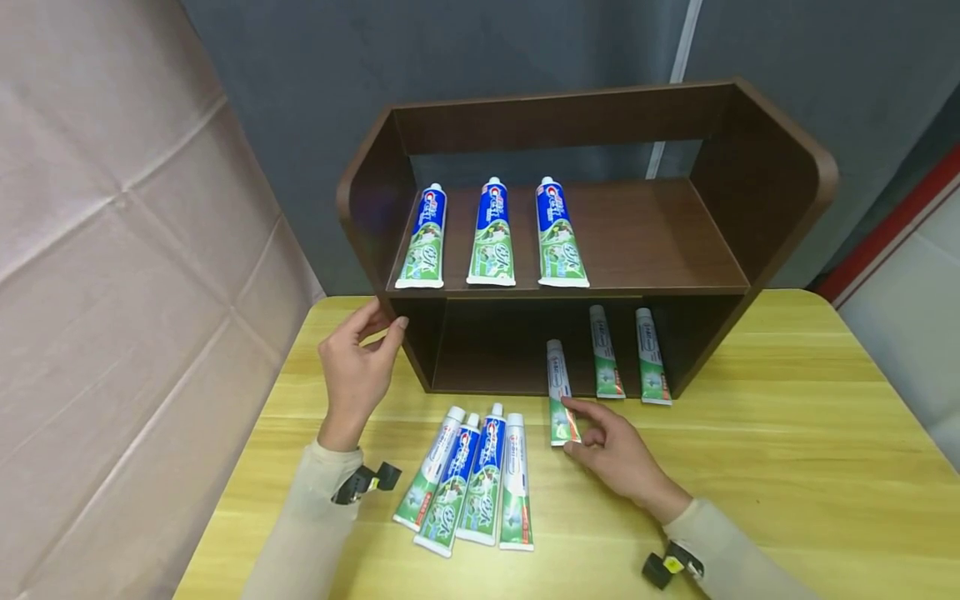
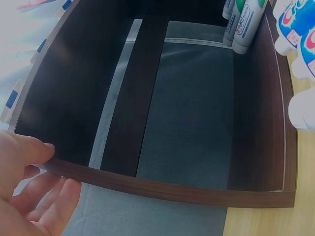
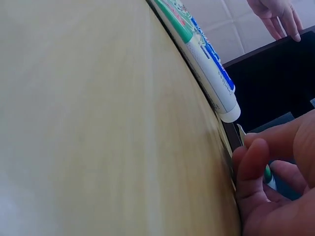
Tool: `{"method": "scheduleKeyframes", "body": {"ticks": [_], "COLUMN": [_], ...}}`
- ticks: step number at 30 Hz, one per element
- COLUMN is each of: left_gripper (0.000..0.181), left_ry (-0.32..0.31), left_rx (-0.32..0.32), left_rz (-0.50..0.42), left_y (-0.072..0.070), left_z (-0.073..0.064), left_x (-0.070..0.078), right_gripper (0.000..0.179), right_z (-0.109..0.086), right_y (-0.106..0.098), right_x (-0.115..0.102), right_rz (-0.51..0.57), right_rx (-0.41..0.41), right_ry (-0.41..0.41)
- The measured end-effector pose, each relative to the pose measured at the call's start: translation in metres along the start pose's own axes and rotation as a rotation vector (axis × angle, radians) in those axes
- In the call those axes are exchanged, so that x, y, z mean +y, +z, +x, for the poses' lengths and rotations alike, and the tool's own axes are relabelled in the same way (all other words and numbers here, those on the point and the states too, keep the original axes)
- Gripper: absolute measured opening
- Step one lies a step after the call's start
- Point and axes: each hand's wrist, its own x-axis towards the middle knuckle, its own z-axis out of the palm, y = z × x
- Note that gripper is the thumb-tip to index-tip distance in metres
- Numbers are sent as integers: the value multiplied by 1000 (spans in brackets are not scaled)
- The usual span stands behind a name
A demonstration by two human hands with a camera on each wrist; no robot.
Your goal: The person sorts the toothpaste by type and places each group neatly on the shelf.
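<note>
My left hand (image 1: 355, 364) grips the left side panel of a dark brown wooden shelf (image 1: 652, 233), with the thumb inside and the fingers outside in the left wrist view. At the lower compartment's front edge, my right hand (image 1: 617, 450) pinches the flat end of a white-and-green toothpaste tube (image 1: 557, 379) between thumb and fingers. The tube's capped end points into that compartment. To its right, two similar toothpaste tubes (image 1: 606, 354) lie in the lower compartment, caps toward the back. On the upper level lie three blue-and-green toothpaste tubes (image 1: 492, 237) in a row.
Several more toothpaste tubes (image 1: 483, 479), blue-and-green and white-and-green, lie side by side on the yellow wood table (image 1: 795, 408) in front of the shelf, between the forearms. A grey curtain (image 1: 300, 100) hangs behind, and a pale padded wall (image 1: 135, 275) stands at left.
</note>
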Motion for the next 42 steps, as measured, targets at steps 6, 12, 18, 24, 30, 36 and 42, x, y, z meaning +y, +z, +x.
{"method": "scheduleKeyframes", "body": {"ticks": [6, 12, 18, 24, 30, 36, 42], "left_gripper": [34, 33, 33, 32, 32, 32, 32], "left_ry": [1, 9, 7, 7, 10, 7, 1], "left_rx": [2, 2, 1, 0, 2, 2, 1], "left_rz": [2, -6, -8, -10, -25, -21, 7], "left_y": [0, 0, 0, 0, 1, 1, 1], "left_z": [0, 0, 1, 1, 1, 2, 0], "left_x": [0, -1, 0, 0, -1, 0, 0], "right_gripper": [65, 73, 76, 73, 71, 72, 71], "right_z": [4, 8, 12, 20, 28, 33, 39], "right_y": [2, 2, 1, 1, 1, 2, 4], "right_x": [-2, -3, -5, -6, -6, -9, -10], "right_rz": [-94, -202, -298, -317, -265, -227, -191], "right_rx": [31, 59, 74, 70, 64, 77, 109], "right_ry": [-50, -118, -175, -163, -123, -64, 0]}}
